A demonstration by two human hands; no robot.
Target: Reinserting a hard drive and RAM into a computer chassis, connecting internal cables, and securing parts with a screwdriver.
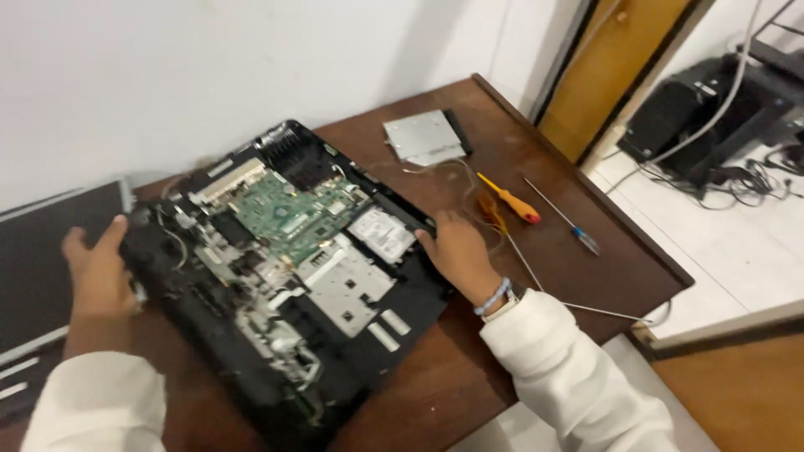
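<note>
An opened black laptop chassis lies on a brown wooden table, its green circuit board and silver hard drive exposed. My left hand grips the chassis's left edge. My right hand holds its right edge, fingers curled over the rim. Both arms wear white sleeves, and a bead bracelet circles the right wrist.
A flat screen panel lies at the far left. Behind the chassis rests a silver optical drive. An orange-handled screwdriver and a blue-handled one lie to the right. Past the table edge, black equipment and cables crowd the floor.
</note>
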